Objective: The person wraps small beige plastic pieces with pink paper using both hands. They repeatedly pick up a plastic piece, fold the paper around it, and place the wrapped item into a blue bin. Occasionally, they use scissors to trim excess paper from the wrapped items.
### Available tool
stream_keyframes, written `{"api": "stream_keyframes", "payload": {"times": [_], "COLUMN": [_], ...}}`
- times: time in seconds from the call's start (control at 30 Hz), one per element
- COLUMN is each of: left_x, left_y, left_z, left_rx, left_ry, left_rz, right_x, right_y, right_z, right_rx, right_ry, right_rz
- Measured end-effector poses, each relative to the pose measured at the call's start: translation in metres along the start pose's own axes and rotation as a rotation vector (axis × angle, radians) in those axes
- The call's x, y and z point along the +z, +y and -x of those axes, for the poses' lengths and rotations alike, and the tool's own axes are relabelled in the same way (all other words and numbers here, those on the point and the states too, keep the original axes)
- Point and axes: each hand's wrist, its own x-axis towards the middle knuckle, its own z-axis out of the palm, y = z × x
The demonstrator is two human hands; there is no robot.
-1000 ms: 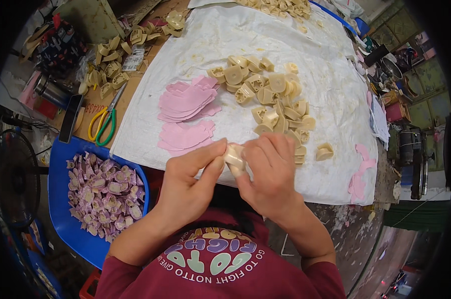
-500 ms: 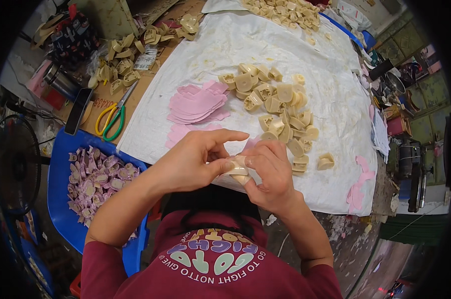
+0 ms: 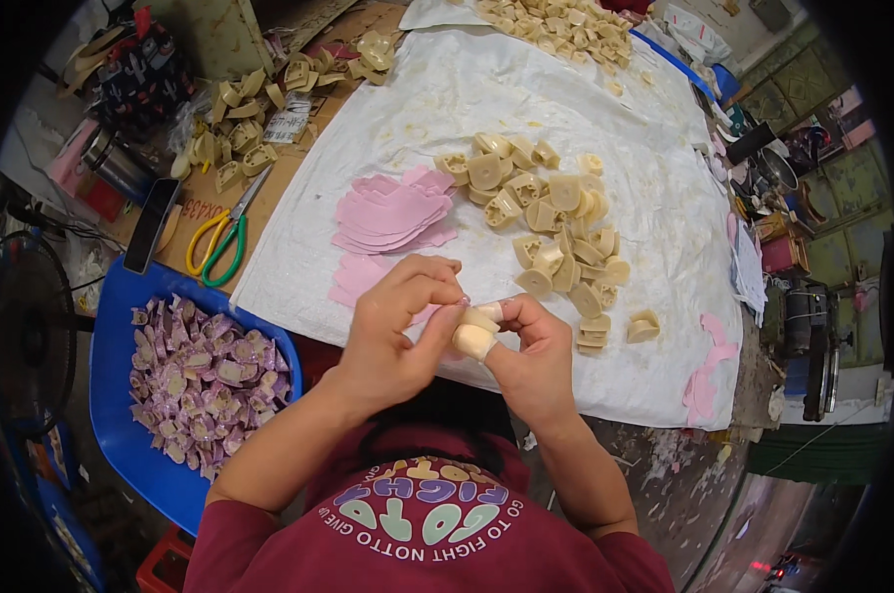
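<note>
Close to the table's front edge, my left hand (image 3: 399,314) and my right hand (image 3: 538,364) meet around a small beige shoe heel (image 3: 482,318). My left thumb and fingertips pinch its left side. Pale coverings wrap my right thumb and a fingertip, which grip the heel from the right; the fingers hide much of it. Just beyond my left hand lies a stack of pink cut pieces (image 3: 392,210), with more pink pieces below it. A loose pile of beige heels (image 3: 555,203) spreads over the white cloth beyond my right hand, and a single heel (image 3: 643,326) sits apart.
A blue tub (image 3: 121,425) at my left holds many purple glittery pieces (image 3: 210,376). Scissors (image 3: 224,237) with yellow and green handles and a phone (image 3: 153,222) lie near the table's left edge. Pink scraps (image 3: 704,371) lie at the cloth's right. More heels (image 3: 565,35) are heaped far back.
Both hands stay together on the heel, turning it and shifting their grip. My left hand's fingers have curled in. My left forearm has moved right, showing more of the tub.
</note>
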Motion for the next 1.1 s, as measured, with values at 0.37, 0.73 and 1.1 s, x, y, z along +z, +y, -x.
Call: {"api": "stream_keyframes", "payload": {"times": [0.37, 0.73, 1.1], "left_x": [-0.002, 0.006, -0.004], "left_y": [0.015, 0.023, 0.032], "left_z": [0.009, 0.023, 0.021], "left_rx": [0.007, 0.154, 0.358], "left_ry": [0.012, 0.056, -0.056], "left_rz": [-0.177, 0.187, -0.333], "right_x": [-0.012, -0.024, -0.012], "right_y": [-0.015, 0.013, -0.023], "right_z": [-0.01, 0.013, 0.029], "right_rx": [-0.204, 0.145, 0.069], "right_ry": [-0.09, -0.034, -0.092], "right_rz": [0.344, -0.468, -0.552]}}
